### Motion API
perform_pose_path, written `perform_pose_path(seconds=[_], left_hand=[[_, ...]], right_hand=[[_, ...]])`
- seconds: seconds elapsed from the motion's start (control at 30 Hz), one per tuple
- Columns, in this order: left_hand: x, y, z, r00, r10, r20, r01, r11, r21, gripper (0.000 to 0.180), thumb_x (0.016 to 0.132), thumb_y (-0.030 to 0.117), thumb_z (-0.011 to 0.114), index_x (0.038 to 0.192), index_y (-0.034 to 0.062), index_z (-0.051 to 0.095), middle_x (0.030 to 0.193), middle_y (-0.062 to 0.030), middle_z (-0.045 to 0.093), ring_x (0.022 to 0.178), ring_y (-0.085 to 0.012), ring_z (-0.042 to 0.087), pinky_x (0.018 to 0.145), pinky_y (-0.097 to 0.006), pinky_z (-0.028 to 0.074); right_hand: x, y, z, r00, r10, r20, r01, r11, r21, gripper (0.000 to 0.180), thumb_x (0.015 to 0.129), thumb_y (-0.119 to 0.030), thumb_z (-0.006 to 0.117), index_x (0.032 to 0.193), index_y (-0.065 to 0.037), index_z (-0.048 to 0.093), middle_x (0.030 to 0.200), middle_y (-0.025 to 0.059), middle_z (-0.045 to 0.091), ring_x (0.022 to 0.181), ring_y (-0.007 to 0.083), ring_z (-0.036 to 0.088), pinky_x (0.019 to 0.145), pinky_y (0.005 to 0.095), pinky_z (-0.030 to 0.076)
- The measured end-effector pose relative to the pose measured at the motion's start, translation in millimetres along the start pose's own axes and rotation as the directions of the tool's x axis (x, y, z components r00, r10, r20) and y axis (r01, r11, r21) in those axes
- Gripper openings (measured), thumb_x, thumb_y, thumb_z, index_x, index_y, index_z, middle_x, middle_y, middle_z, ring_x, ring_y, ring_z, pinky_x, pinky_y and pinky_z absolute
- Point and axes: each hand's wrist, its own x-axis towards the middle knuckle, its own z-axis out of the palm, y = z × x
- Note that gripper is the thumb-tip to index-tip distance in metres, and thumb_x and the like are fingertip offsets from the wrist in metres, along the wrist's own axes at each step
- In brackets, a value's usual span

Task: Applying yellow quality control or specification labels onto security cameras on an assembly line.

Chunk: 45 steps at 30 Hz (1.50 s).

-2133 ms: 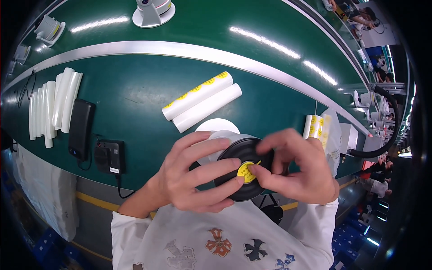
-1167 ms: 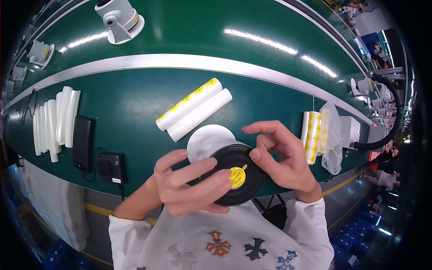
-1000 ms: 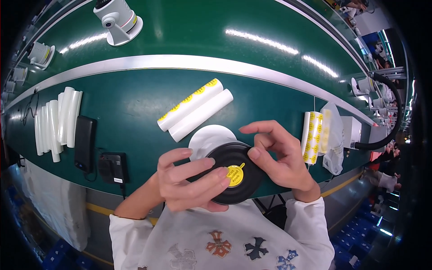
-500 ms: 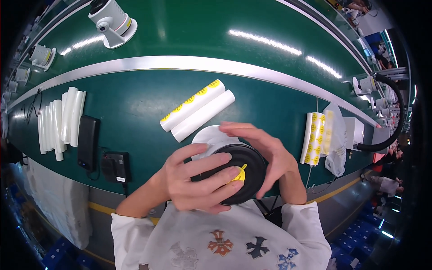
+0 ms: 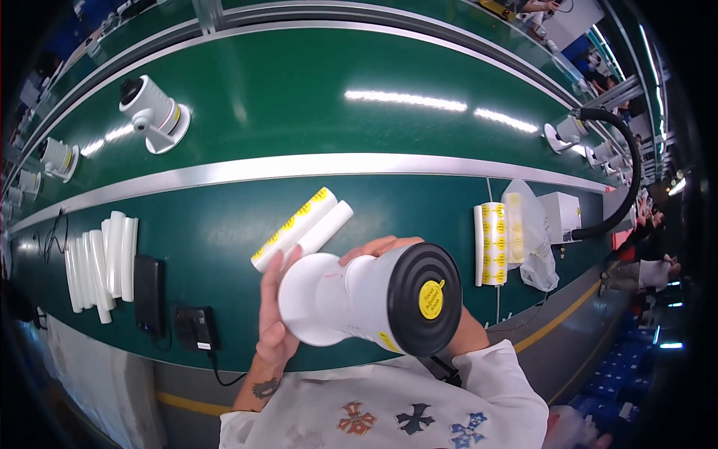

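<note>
Held lengthwise above the near edge of the green desk (image 5: 224, 247): a white camera body (image 5: 351, 299), long axis running left to right, black round front face (image 5: 425, 299) with a yellow sticker (image 5: 431, 299) turned toward the right and slightly toward the viewer. Left hand (image 5: 273, 322) cupped around the white base end, grip closed on it. Right hand (image 5: 389, 245) mostly hidden behind the body, fingers curled over the top, likewise gripping. Farther back, two sticker rolls (image 5: 303, 228); beyond, a finished white camera (image 5: 153, 112) on the belt.
</note>
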Motion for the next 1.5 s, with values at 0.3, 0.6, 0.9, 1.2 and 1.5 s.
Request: perform_pose_path(seconds=[0.3, 0.6, 0.9, 1.2, 1.5], left_hand=[[4.5, -20.2, 5.3, 0.965, -0.240, 0.103, 0.259, 0.926, -0.274, 0.126, 0.057, 0.065, 0.074, 0.152, 0.0133, 0.009, 0.148, -0.0189, 0.029, 0.134, -0.0338, 0.036, 0.111, -0.048, 0.031], [15.5, -6.5, 8.2, 0.855, -0.452, 0.253, 0.510, 0.820, -0.259, 0.115, 0.064, 0.078, 0.059, 0.147, 0.0068, 0.023, 0.138, -0.0156, 0.044, 0.126, -0.0280, 0.045, 0.105, -0.044, 0.037], [23.2, 15.6, 3.0, 0.739, -0.659, 0.137, 0.663, 0.748, 0.027, 0.091, 0.080, 0.076, 0.044, 0.145, 0.0142, 0.029, 0.130, -0.0136, 0.050, 0.112, -0.0259, 0.058, 0.092, -0.039, 0.053], [39.9, 13.9, 16.5, 0.621, -0.776, 0.113, 0.728, 0.624, 0.284, 0.089, 0.085, 0.074, 0.038, 0.145, 0.0099, 0.020, 0.132, -0.0216, 0.042, 0.105, -0.0261, 0.061, 0.072, -0.036, 0.060], [42.3, 8.6, 17.0, 0.714, -0.691, 0.117, 0.672, 0.722, 0.162, 0.082, 0.089, 0.068, 0.035, 0.148, 0.0157, 0.015, 0.142, -0.0196, 0.034, 0.117, -0.0326, 0.054, 0.076, -0.049, 0.059]], right_hand=[[11.1, -15.0, 18.8, 0.998, -0.034, 0.058, 0.020, 0.974, 0.224, 0.045, 0.073, -0.006, 0.077, 0.114, -0.006, 0.058, 0.121, 0.0158, 0.060, 0.111, 0.0277, 0.058, 0.099, 0.0402, 0.047], [3.9, -29.3, 31.9, 0.987, -0.073, 0.142, 0.090, 0.990, -0.112, 0.093, 0.057, -0.018, 0.091, 0.128, -0.011, 0.033, 0.116, 0.0274, 0.054, 0.110, 0.0360, 0.055, 0.088, 0.0482, 0.049], [35.2, -100.8, 40.0, 0.887, 0.460, 0.045, -0.071, 0.231, -0.970, 0.085, 0.050, -0.047, 0.088, 0.109, 0.003, 0.054, 0.088, 0.0143, 0.065, 0.078, 0.0334, 0.066, 0.071, 0.0361, 0.048], [58.5, -85.0, 43.2, 0.466, 0.871, -0.159, -0.043, -0.157, -0.987, 0.083, 0.062, -0.071, 0.070, 0.079, 0.009, 0.058, 0.058, 0.0186, 0.060, 0.057, 0.0328, 0.065, 0.061, 0.0357, 0.053], [68.2, -109.8, 34.1, 0.600, 0.785, -0.154, -0.079, -0.134, -0.988, 0.078, 0.062, -0.057, 0.078, 0.103, 0.007, 0.060, 0.083, 0.0201, 0.066, 0.073, 0.0302, 0.067, 0.072, 0.0329, 0.053]])
